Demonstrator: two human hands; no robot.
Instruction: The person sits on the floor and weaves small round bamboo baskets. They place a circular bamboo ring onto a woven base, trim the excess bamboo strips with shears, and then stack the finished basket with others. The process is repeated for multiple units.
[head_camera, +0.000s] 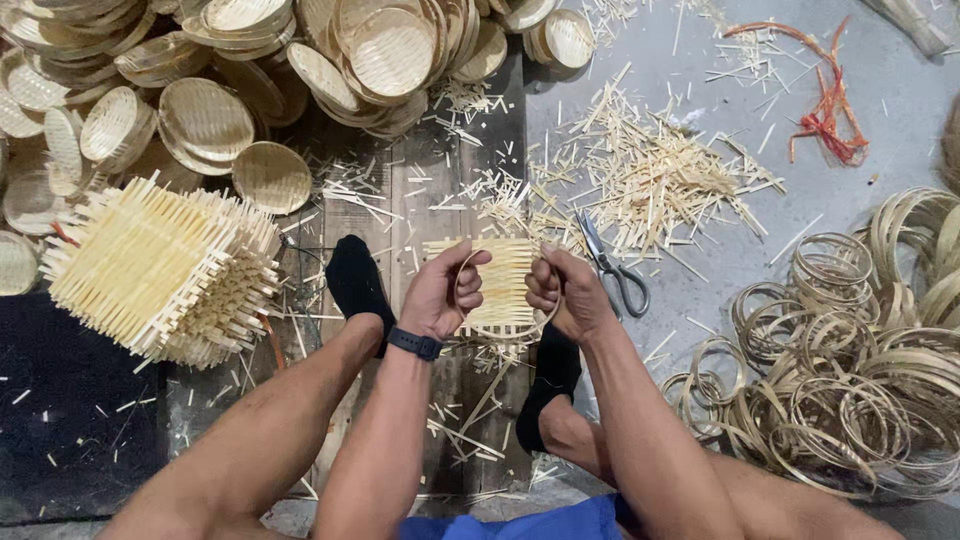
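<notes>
Where offcuts (650, 175) lie: scissors (612, 268) beside mat (505, 285).

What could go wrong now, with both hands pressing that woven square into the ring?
The woven mat has loose strip ends jutting past the bamboo ring; they could slip out or jab the left hand or right hand. The scissors lie close beside the right hand, so a slip might catch them.
</notes>
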